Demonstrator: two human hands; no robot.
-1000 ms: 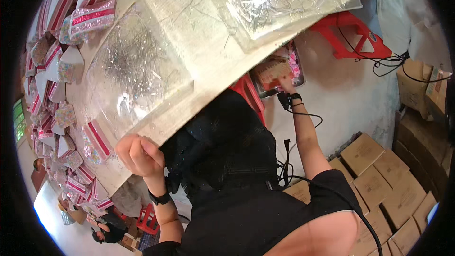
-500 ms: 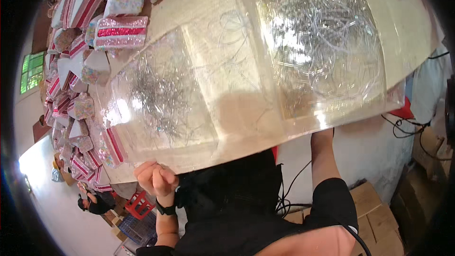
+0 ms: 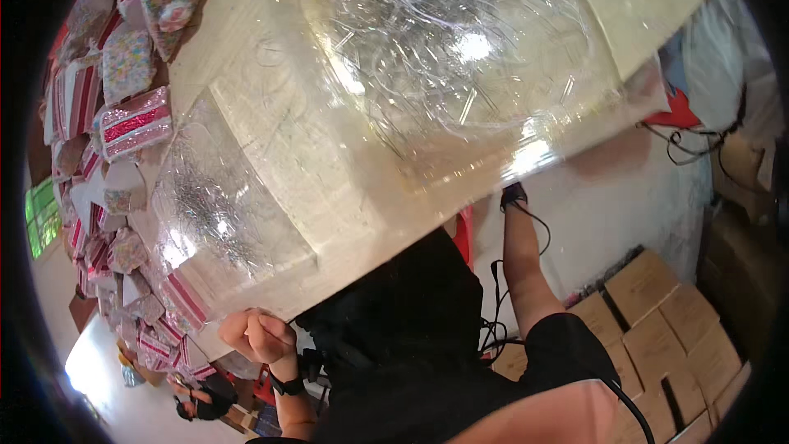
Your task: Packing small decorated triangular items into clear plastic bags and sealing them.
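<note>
While you lean over the bench (image 3: 246, 57):
left hand (image 3: 255, 335): fisted, nearest the bag of silver strands (image 3: 222, 214)
right hand: hidden under the bench, can't tell

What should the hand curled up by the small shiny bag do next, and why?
Probably open the left hand and grip the near edge of the smaller clear bag of silver strands. That hand is curled into a fist right at the table edge beside that bag, and the right hand is hidden beyond the edge near the bigger bag.
</note>
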